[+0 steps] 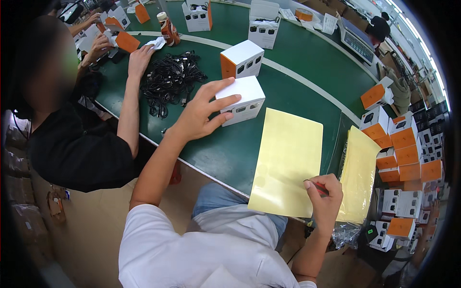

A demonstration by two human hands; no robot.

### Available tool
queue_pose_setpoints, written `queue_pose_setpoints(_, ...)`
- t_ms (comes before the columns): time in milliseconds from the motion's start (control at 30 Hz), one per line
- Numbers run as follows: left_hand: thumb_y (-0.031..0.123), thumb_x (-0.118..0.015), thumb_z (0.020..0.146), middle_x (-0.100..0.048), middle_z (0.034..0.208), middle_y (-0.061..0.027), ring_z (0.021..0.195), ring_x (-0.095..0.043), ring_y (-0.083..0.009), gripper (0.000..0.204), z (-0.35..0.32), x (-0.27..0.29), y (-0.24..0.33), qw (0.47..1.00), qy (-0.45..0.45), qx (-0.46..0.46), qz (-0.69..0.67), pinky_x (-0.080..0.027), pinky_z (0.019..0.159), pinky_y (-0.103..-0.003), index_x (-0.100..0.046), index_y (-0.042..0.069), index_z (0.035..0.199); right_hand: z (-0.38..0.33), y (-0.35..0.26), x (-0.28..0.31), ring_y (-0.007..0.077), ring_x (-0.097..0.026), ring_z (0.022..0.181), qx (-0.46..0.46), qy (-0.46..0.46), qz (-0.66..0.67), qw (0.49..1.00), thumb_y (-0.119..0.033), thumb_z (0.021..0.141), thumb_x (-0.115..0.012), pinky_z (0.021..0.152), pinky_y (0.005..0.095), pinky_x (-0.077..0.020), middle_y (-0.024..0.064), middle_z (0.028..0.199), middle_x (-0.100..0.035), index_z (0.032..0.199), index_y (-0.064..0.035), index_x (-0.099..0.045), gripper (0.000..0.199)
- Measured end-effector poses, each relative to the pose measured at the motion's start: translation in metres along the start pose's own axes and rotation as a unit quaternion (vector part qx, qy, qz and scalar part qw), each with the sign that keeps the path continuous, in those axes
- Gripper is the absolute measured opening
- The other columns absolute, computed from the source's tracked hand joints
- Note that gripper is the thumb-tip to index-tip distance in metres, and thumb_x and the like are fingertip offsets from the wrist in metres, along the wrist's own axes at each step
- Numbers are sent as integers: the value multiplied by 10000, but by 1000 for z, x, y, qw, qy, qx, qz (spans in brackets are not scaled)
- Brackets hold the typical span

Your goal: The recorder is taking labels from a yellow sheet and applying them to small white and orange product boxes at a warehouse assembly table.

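Two hands are at work over the green table (288,81). Your left hand (201,115) is spread wide, fingers long and loosely fanned, with the fingertips and thumb laid against the near side and top of a white box (245,98); it rests there more than it grips. That box is a small cardboard cube, smooth and matte, with dark pictures printed on one face, and it sits just left of the yellow sheet (288,158). Your right hand (326,197) is curled almost closed around a thin red pen (319,188), held at the sheet's lower right corner, the knuckles touching the paper's edge. The sheet is flat, glossy, pale yellow and rectangular, lying between your two hands and reaching the table's near edge. A stack of similar sheets (360,177) lies just to its right. Behind the box stands a second box (242,58), white with an orange side, close but apart. A tangle of black cables (170,79) lies to the left, beside another person's arm (129,105).
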State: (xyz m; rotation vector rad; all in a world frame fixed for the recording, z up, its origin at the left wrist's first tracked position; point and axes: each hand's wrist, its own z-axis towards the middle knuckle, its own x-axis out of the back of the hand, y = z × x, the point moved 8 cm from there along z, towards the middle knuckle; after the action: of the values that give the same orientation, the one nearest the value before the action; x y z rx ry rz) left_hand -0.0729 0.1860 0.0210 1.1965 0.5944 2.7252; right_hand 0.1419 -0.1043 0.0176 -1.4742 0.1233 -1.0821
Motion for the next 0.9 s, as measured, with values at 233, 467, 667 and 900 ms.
queue_pose_setpoints(233,151,-781,877,-570,1507,-118,1294,-559,-360,405,-1,0,9,998,54,9,-12,-448,1100,-457,-732,168,1279,4,-35,-6,166,-573,709,72,0,-46,996,-130,767,-867,764,325,-360,12,789,-649,812,-88,-708,170)
queue_pose_setpoints(467,123,-781,875,-682,1376,-103,1189,-632,-320,316,1,2,72,984,54,21,-167,-455,1063,-427,-760,108,1190,16,-90,1,155,-570,712,147,20,-65,987,-154,765,-877,758,326,-361,-1,775,-647,810,-85,-711,186)
queue_pose_setpoints(667,113,-778,880,-691,1358,-102,1188,-634,-291,321,4,-8,91,972,33,42,-230,-493,997,-394,-761,112,1200,22,-124,-5,159,-579,705,217,24,-111,970,-193,774,-877,751,330,-349,-11,767,-653,817,-91,-725,188)
queue_pose_setpoints(900,71,-782,865,-677,1380,-146,1218,-641,-311,345,4,-14,104,966,5,46,-256,-478,1039,-414,-751,72,1208,27,-133,-15,170,-594,702,244,47,-164,955,-232,794,-872,744,347,-347,-13,769,-657,811,-110,-729,189)
